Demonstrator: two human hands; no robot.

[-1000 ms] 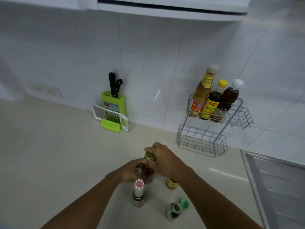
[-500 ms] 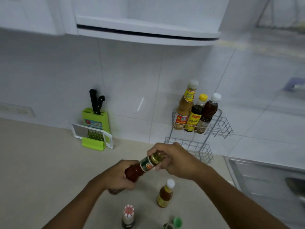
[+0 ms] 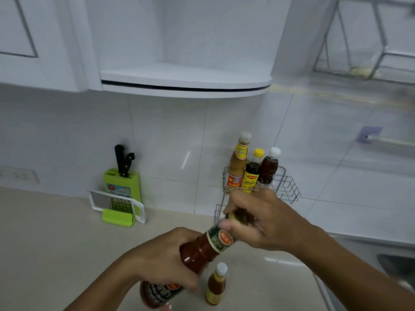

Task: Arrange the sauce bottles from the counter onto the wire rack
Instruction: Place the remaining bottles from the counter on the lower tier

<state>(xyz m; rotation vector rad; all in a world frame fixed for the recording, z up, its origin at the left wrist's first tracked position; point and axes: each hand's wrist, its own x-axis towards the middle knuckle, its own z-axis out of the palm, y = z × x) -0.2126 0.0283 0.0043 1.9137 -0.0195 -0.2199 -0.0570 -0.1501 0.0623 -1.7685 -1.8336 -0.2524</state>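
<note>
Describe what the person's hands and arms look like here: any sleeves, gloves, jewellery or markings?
Both the left hand and right hand are bare, with no gloves, rings or watch visible. Both forearms are uncovered as far as the frame shows; no sleeve edge or marking is visible.

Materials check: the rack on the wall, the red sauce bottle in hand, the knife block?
Two-tier wire rack: thin metal wire, shiny, probably chromed or steel; open grid shows the tiles behind.
Large red sauce bottle held in both hands: clear and glossy, glass or plastic, cannot tell which; sauce shows through.
Lime-green knife block: moulded plastic, smooth, uniform colour.
</note>
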